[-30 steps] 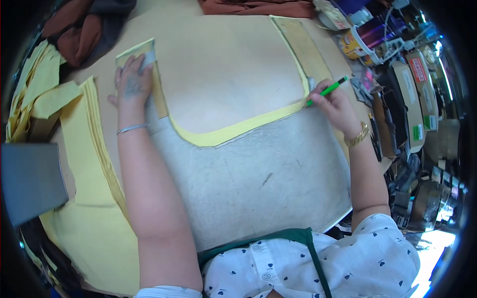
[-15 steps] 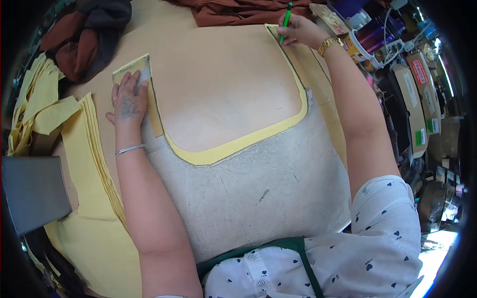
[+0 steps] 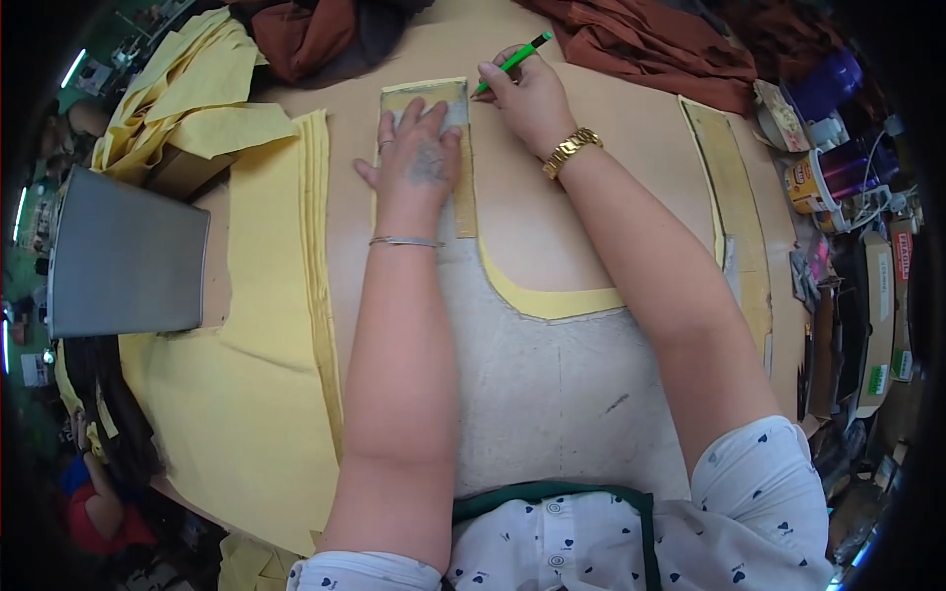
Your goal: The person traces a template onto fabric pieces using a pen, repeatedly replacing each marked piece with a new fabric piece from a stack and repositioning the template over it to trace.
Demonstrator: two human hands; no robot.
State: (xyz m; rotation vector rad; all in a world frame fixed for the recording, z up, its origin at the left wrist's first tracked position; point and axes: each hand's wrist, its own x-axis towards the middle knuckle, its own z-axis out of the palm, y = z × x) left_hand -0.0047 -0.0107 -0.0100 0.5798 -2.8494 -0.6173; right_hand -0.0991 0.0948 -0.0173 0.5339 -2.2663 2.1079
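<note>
A worn grey pattern template (image 3: pixel 552 404) lies on yellow fabric (image 3: pixel 552 303), whose edge shows along the template's curved cut-out. My left hand (image 3: pixel 422 163) presses flat on the template's left strap, fingers spread toward its top end. In my right hand (image 3: pixel 527 103) is a green pencil (image 3: pixel 525 53), gripped between thumb and fingers. Its point is down beside the upper right corner of that strap, at or very near the fabric edge. The template's right strap (image 3: pixel 724 158), with tan tape on it, is partly behind my right forearm.
Stacked yellow fabric (image 3: pixel 266 394) lies to the left, beside a grey metal box (image 3: pixel 133 261). Brown-red cloth (image 3: pixel 641 44) and dark cloth (image 3: pixel 325 39) are heaped at the back. A white-and-yellow tub (image 3: pixel 813 187) and cardboard boxes (image 3: pixel 877 315) stand on the right. At lower left another person's arm (image 3: pixel 103 507) shows.
My right hand has moved with the pencil from the right strap's top to the left strap's corner. My view has turned left. My left hand stays on the left strap.
</note>
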